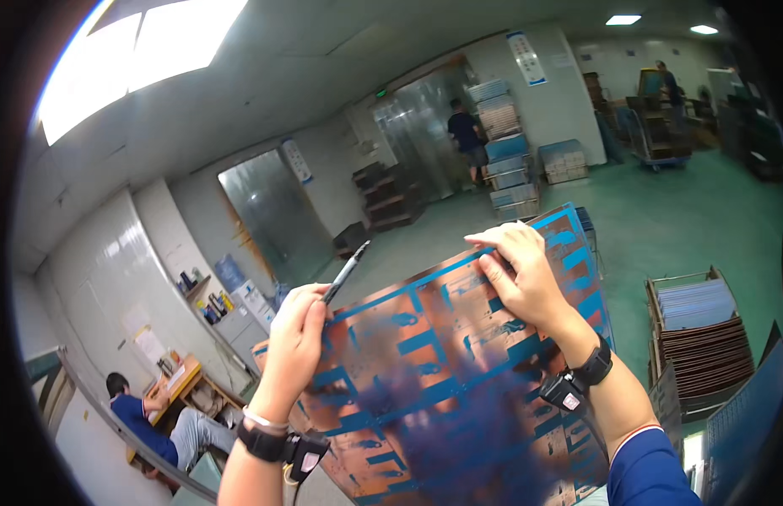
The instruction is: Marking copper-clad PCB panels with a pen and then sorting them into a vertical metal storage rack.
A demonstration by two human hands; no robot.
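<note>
A large copper panel point(438, 316) with blue rectangular patterns and a blue border stands tilted in front of me. My left hand point(295, 337) is closed at its upper left edge and also holds a slim grey pen point(347, 271), whose dark tip points up and right. Near the upper right corner, my right hand point(524, 274) grips the top edge, thumb on the near face and fingers over the edge. Dark reflections blur the panel's lower middle. Both wrists carry black straps with small boxes.
At right, a rack point(695, 337) holds many upright panels, with another blue panel point(750, 413) nearer. Stacked crates point(505, 156) stand far ahead near a walking person point(467, 139). A person point(147, 426) sits at a wooden desk point(187, 377) on the left. A loaded trolley point(657, 148) stands far right.
</note>
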